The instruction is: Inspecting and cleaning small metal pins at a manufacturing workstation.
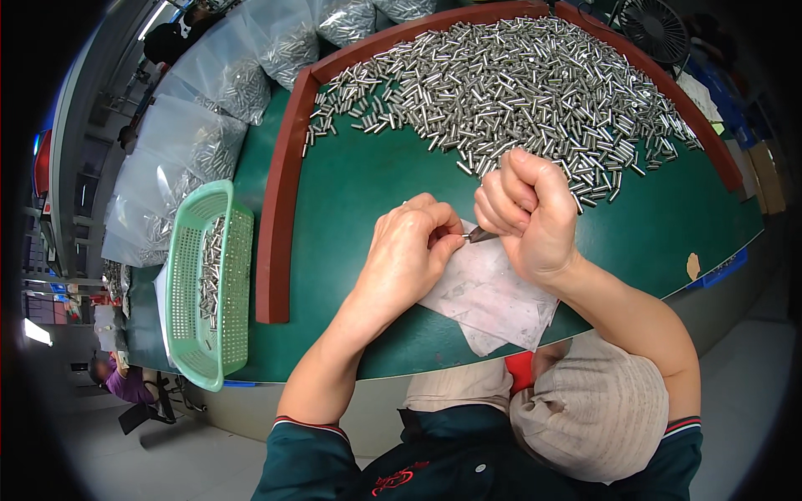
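Between the thumb and fingertips of my left hand [405,250] is a small silvery metal pin [466,237], pinched with one end showing. My right hand [535,209] is closed in a fist around a slim, dark, pointed tool [482,235]. Its tip meets or nearly meets the pin's end; the handle is hidden in the fist. Under both hands lies a whitish, smudged cloth [497,296] on the green tabletop [351,184]. Just beyond the right fist spreads a large heap of similar metal pins [535,92].
Dark red wooden strips [281,200] border the heap on the left, back and right. A pale green perforated basket [238,284] holding pins stands at left. Clear plastic bags of pins [242,83] line the far left. A black fan [654,32] stands back right. A person [129,380] sits far left.
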Demonstrator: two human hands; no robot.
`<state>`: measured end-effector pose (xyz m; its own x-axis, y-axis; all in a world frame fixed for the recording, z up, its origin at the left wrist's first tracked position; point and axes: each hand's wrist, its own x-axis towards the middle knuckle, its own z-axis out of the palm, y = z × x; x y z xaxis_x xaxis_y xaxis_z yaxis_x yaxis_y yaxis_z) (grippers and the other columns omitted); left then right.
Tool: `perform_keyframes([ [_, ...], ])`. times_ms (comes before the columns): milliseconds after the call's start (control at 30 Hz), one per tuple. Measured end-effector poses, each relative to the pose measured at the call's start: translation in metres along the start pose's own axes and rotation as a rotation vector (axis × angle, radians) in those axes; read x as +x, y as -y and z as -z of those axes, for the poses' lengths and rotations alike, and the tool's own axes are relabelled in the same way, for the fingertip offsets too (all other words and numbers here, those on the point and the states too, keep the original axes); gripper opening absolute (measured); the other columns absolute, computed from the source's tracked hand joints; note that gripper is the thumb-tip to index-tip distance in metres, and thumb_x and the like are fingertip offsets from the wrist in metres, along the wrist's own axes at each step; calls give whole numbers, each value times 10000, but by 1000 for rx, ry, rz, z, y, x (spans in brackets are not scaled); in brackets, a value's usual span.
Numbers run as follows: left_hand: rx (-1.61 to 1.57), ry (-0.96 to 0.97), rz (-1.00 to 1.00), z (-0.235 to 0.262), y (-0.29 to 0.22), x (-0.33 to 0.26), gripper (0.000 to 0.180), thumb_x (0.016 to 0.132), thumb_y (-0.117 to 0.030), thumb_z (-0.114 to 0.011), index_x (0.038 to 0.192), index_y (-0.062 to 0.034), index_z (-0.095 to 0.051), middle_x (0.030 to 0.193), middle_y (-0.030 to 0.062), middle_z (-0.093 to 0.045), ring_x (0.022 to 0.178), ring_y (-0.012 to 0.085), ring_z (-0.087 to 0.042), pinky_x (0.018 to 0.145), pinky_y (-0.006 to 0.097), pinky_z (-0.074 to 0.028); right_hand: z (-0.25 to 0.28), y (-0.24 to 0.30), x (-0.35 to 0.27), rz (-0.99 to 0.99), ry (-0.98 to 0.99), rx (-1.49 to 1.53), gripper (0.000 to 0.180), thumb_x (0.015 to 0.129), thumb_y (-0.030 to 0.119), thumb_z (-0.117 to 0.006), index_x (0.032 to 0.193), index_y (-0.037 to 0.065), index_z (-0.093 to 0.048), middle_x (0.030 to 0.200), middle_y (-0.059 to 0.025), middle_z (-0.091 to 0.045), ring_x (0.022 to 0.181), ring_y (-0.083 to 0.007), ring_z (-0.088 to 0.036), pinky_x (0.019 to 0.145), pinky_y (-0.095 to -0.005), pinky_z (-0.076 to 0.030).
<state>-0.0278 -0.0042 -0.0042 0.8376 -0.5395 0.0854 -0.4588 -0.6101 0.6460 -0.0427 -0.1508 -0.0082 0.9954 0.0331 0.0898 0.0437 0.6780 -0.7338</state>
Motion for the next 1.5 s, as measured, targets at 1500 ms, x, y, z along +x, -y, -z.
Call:
perform_keyframes([
  [1500,-1419,-4,459,15,16,15,226,876,-219,-481,901,-2,-537,770,50,-534,647,90,-472,572,217,-402,4,17,5,185,-100,114,367,842,190,-335,492,133,-237,398,20,-229,365,-80,-166,373,-250,-155],
])
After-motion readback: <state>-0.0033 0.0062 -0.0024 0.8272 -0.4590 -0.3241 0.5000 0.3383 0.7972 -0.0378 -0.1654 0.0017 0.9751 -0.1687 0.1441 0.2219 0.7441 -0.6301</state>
